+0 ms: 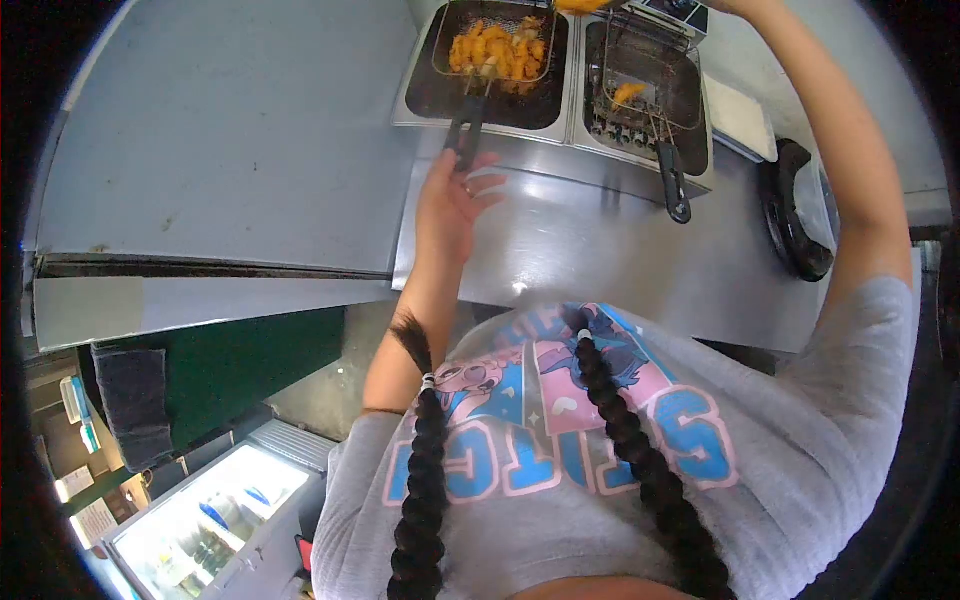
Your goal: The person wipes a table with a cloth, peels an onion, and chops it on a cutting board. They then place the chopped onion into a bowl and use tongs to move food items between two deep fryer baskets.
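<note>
My left hand (465,195) is at the end of the black handle (467,128) of the left fry basket (441,62). Its fingers are spread, palm turned upward, and not wrapped round the handle. Golden fried pieces (497,50) lie heaped in that basket, over dark oil in the left fryer (407,105). At the top edge my right hand (735,5) is only partly in view, its fingers cut off, so what it holds is hidden. Part of a thing with orange food (583,4) shows at the top. The right fry basket (683,95) contains a small fried piece (627,94).
The fryers stand on a steel counter (560,235). To their right are a white rectangular container (738,115) and a black curved object (785,215). A grey panel (230,130) is at the left. Below left stands a lit glass-topped cooler (215,515).
</note>
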Motion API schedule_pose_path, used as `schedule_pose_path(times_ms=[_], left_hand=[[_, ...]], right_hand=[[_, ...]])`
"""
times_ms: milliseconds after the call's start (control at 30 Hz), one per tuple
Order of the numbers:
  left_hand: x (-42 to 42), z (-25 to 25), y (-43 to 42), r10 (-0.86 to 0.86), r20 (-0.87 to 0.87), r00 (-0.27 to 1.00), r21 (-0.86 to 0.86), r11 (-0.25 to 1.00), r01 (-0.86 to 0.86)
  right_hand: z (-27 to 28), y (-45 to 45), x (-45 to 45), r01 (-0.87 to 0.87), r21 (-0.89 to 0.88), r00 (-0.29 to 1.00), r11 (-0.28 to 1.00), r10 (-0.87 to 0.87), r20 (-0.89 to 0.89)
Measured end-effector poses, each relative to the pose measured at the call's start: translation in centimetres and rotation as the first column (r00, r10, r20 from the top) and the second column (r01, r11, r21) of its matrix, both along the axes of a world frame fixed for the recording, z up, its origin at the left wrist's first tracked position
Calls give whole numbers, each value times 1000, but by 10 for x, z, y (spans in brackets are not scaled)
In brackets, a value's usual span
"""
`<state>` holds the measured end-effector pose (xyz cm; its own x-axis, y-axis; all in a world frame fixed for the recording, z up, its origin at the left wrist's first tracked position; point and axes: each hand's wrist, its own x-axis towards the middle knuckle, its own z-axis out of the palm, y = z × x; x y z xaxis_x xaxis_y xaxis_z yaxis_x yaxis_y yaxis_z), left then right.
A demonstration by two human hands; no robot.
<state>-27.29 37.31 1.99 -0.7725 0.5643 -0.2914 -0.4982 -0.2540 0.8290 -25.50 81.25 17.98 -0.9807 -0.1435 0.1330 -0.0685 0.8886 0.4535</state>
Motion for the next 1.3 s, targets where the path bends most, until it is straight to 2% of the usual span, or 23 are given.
schedule_pose_path(times_ms=[67,167,233,300,400,433,500,567,600,633,667,700,733,800,833,867,933,967,1100,1167,1300], left_hand=[[-2,-5,0,-12,14,1000,33,999,12],[-1,-3,-3,0,8,1000,41,999,0],[-2,-2,-6,4,-14,1000,52,999,-4],[-2,0,-8,9,-35,999,64,998,-7],[0,7,-6,2,-126,992,24,1000,1],[0,9,-5,-1,-145,989,7,1000,2],[2,12,-1,-1,-164,986,-10,1000,0],[4,15,2,14,-200,980,-20,1000,-18],[4,14,3,20,-209,978,-16,1000,-24],[6,13,2,17,-200,980,-32,999,-24],[7,13,1,14,-192,981,-47,999,-24],[8,13,0,22,-201,979,-42,999,-31],[10,14,-1,24,-188,982,-31,999,-30],[11,15,-2,33,-185,982,-16,999,-37],[11,15,-2,27,-181,983,-23,999,-32],[11,16,-1,21,-177,984,-29,999,-27],[13,17,1,23,-183,983,-36,999,-30],[15,16,2,14,-173,985,-42,999,-22],[15,11,2,16,-184,983,1,1000,-16],[14,12,2,20,-191,981,-16,1000,-24],[13,7,0,18,-174,985,-9,1000,-20]], right_hand=[[2,-1,31,344,12,929,939,-343,140],[-52,43,51,287,121,922,950,-309,235],[-94,55,64,296,109,914,949,-314,255],[-100,54,59,304,98,907,947,-320,275],[-82,53,44,424,18,899,905,-423,110],[-73,52,37,421,18,901,907,-420,110],[-37,19,14,177,-142,968,974,-198,-156],[-6,-38,-15,101,-140,994,985,-104,-14],[-13,-52,-36,126,-54,991,991,-124,44],[-20,-75,-52,65,-51,998,997,-64,13],[-23,-107,-70,287,-143,944,947,-254,210],[-47,-108,-88,70,29,984,997,-74,159],[-74,-108,-110,-143,209,983,967,115,141],[-93,-129,-137,-176,233,969,957,126,212],[-94,-139,-148,-165,377,938,911,26,347],[-99,-139,-157,-168,383,941,908,31,338],[-112,-136,-176,-264,373,963,890,224,147],[-108,-138,-173,-352,395,936,849,315,157],[-93,-144,-174,-261,466,963,846,192,191],[-93,-147,-175,-146,480,964,865,15,265],[-114,-156,-178,-208,528,960,823,69,271]])
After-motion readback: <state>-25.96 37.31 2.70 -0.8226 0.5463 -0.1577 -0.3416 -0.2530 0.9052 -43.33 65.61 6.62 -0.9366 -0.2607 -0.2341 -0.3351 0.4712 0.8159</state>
